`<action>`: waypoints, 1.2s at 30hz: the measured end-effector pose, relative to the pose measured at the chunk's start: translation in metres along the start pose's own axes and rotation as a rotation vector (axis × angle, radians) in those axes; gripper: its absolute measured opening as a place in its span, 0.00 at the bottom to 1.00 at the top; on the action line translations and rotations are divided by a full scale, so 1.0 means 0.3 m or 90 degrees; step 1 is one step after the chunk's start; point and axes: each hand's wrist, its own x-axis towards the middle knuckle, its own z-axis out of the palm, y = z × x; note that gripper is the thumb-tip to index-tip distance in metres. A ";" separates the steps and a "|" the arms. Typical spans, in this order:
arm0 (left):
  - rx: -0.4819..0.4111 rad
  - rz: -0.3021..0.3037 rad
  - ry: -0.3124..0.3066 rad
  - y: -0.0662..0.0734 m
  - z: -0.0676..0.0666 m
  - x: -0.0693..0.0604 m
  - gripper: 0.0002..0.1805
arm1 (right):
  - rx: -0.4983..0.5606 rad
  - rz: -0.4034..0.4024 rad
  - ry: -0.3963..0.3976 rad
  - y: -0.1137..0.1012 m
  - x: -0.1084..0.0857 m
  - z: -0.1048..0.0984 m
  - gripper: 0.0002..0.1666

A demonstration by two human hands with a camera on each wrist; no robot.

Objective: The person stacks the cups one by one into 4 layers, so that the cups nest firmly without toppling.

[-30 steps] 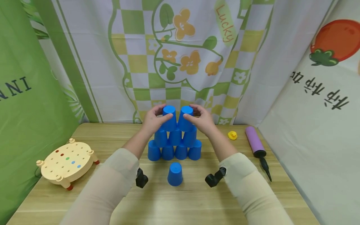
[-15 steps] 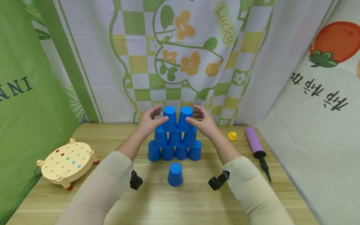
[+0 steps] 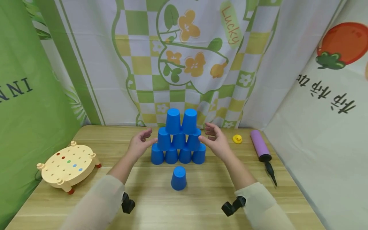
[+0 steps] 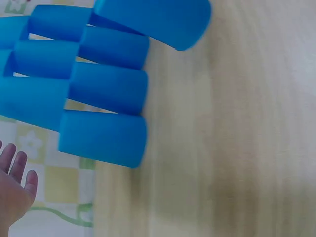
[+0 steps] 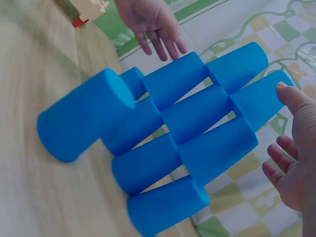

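Note:
Upside-down blue cups stand in a stepped stack: several in the bottom row (image 3: pixel 171 156), three in the middle row (image 3: pixel 179 141) and two upper cups (image 3: pixel 173 122) side by side on top. In front of the stack, a single blue cup (image 3: pixel 179 179) stands upside down on the table; the right wrist view also has this single cup (image 5: pixel 81 118). My left hand (image 3: pixel 139 145) is left of the stack, holding nothing, its fingers relaxed. To the right, my right hand (image 3: pixel 217 142) has loose fingers and holds nothing; whether its thumb touches a cup, I cannot tell.
A cream pegged board on short legs (image 3: pixel 69 166) stands at the table's left. On the right lie a yellow toy duck (image 3: pixel 237 139) and a purple hand pump (image 3: pixel 260 147) with a black nozzle. A patterned curtain (image 3: pixel 178 95) hangs behind the table.
Both hands have left the two top cups, spreading outward and coming down and back toward the person. The cups stay where they were.

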 end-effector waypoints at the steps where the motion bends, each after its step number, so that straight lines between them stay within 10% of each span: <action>1: 0.000 -0.002 0.000 -0.014 0.002 -0.004 0.34 | 0.008 0.002 0.005 0.010 -0.011 0.003 0.37; 18: 0.017 -0.057 -0.016 -0.161 0.036 -0.031 0.32 | 0.017 0.002 -0.052 0.146 -0.173 0.169 0.33; 36: 0.010 -0.067 -0.019 -0.188 0.052 -0.032 0.30 | -0.036 0.061 -0.203 0.198 -0.213 0.261 0.36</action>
